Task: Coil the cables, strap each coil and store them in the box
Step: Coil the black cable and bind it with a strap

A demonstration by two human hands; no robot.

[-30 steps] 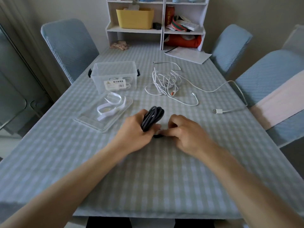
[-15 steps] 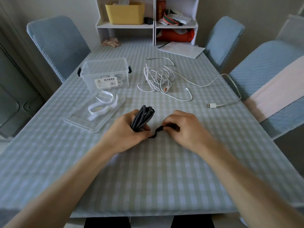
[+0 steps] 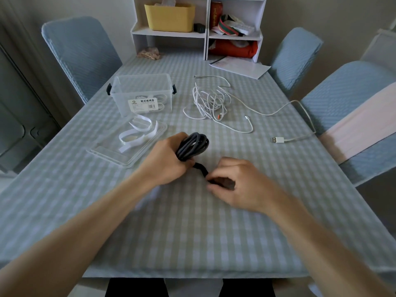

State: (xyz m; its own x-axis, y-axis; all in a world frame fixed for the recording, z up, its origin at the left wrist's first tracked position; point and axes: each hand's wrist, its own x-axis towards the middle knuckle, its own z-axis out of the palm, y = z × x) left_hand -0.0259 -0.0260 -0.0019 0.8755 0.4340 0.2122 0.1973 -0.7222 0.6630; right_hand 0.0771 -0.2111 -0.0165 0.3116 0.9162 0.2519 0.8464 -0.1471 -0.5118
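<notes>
Near the middle of the table [image 3: 192, 232], a bit toward the near edge, the left hand [image 3: 165, 161] is wrapped around the dark grey cable coil [image 3: 192, 146], loops sticking up out of the fist. The right hand [image 3: 237, 185] is pinching the black strap [image 3: 201, 168], which runs from the coil across to its fingers.

Compared with half a second back, the right hand sits further out to the right and closer to the near edge, so there's more strap stretched between the hands now. The coil hand looks about the same.

Room-wise, the whole near half of the table is open checked cloth. The clear lid [image 3: 128, 151] with the white straps [image 3: 137, 133] on it sits toward the left edge just beside the left hand, with the clear storage box [image 3: 141, 93] behind it. The tangle of white cables [image 3: 212, 101] lies past the hands, and one long lead trails off to the right edge, with its USB plug [image 3: 277, 139] lying flat.

The strap's end is buried in the right hand's fingers, so I can't see how it finishes. White coils show faintly through the box wall, can't count them. The shelf unit [image 3: 203, 33] at the far edge is cut off at the top.
</notes>
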